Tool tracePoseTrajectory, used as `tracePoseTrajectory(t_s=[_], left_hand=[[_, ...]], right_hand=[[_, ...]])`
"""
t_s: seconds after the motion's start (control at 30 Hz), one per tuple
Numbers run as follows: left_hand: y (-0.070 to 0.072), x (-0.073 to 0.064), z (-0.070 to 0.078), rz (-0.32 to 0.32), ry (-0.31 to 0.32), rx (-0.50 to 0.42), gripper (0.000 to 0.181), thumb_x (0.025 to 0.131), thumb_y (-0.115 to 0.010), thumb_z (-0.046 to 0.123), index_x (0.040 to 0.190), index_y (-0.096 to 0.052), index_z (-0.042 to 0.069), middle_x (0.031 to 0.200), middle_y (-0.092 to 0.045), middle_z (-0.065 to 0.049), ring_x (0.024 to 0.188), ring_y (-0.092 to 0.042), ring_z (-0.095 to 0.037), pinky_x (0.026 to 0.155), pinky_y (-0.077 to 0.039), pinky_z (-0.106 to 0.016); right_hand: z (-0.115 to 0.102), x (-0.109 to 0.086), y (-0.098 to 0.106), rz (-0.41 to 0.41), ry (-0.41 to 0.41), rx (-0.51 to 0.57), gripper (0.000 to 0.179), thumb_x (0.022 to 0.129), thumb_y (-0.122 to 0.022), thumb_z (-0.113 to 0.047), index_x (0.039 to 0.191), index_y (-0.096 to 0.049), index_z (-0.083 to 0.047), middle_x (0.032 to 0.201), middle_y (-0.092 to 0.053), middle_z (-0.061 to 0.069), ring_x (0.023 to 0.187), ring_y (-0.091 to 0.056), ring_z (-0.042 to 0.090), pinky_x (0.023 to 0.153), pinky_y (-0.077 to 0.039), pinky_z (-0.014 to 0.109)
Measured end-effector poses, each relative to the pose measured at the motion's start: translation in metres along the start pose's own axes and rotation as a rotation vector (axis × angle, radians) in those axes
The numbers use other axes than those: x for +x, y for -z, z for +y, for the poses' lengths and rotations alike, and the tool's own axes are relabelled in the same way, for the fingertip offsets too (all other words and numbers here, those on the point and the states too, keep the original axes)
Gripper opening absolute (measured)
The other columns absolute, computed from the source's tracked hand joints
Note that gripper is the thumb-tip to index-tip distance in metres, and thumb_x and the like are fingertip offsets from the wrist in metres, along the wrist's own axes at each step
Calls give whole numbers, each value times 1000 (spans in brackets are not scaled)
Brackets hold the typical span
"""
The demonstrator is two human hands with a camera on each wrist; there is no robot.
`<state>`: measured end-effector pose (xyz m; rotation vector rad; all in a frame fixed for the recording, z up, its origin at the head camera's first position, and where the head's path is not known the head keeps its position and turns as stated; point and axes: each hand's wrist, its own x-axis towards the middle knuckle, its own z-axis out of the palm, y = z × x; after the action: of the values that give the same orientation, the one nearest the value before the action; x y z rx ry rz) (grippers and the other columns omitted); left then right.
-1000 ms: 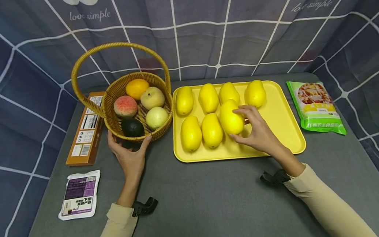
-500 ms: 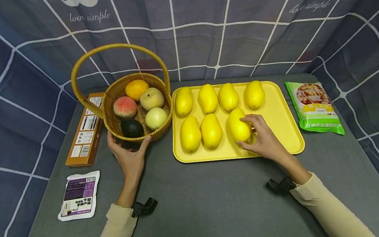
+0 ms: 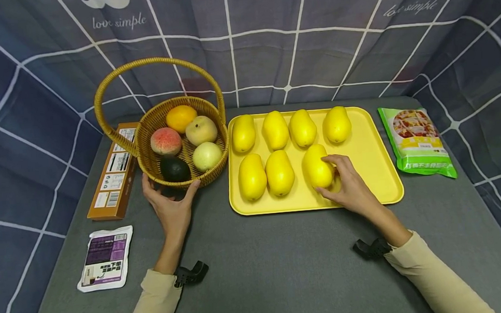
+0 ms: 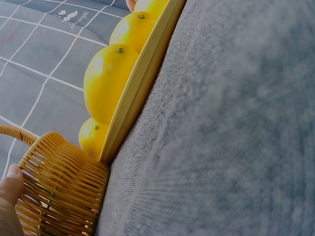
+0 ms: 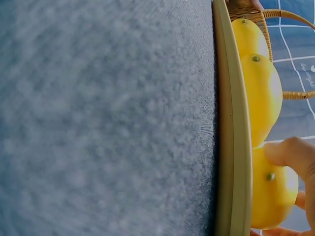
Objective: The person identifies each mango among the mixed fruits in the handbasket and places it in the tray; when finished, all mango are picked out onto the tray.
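On the yellow tray (image 3: 372,182), my right hand (image 3: 349,184) holds a yellow mango (image 3: 318,167) between thumb and fingers, at the right end of the front row. The right wrist view shows the thumb (image 5: 280,151) lying against this mango (image 5: 273,196). Two more mangoes stand left of it, among them a front-row mango (image 3: 280,173). Several others form the back row, including a mango (image 3: 337,124) at its right end. My left hand (image 3: 171,208) grips the near side of a wicker basket (image 3: 211,174), its thumb at the rim; some fingers are hidden beneath.
The basket holds a peach (image 3: 166,141), an orange fruit (image 3: 181,118), a dark avocado (image 3: 175,168) and two pale round fruits. A brown box (image 3: 114,178) and a white-purple pouch (image 3: 105,259) lie left. A green food packet (image 3: 419,140) lies right. Grid-patterned cloth (image 3: 261,58) encloses the table.
My right hand has moved right and toward the front with its mango, lowering it to the tray's front row. The left hand and the basket have stayed in place.
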<state>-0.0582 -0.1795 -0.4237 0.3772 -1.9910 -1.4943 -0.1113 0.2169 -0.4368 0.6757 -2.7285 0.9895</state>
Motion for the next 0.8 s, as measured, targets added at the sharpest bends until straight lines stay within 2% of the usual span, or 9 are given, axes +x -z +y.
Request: tracePoseTrajectory(t_s=[0.37,0.5,0.73,0.8], left_hand=[[1,-1,3,-13,22,18,106,77,-83,12,154,-11,-1,157,-15,-24,132,-33,-40,91,-37,-53],[2,0,-1,-18,31,30,107,78,-83,14,154,-9,1,158,-14,-21,134,-32,-38,90,-37,-50],[7,3,-32,-33,65,71,113,79,-82,24,158,-2,19,162,-8,-6,139,-31,-30,89,-40,-46],[9,3,-35,-41,76,92,114,79,-82,29,158,-1,23,163,-6,-1,140,-29,-27,92,-41,-46]], right_hand=[[0,-4,0,-2,-30,-15,78,73,-86,-17,139,-45,-6,128,-45,18,103,-48,24,83,-43,36],[0,-4,-1,-6,-50,-17,79,74,-86,-19,140,-45,-8,127,-45,17,101,-48,23,83,-44,37],[-1,-5,-3,-10,-54,-13,79,74,-86,-20,140,-44,-8,128,-45,17,100,-49,24,84,-44,39],[-2,-6,-4,-9,-51,-16,80,74,-86,-21,140,-44,-8,128,-45,17,100,-50,24,84,-44,39]])
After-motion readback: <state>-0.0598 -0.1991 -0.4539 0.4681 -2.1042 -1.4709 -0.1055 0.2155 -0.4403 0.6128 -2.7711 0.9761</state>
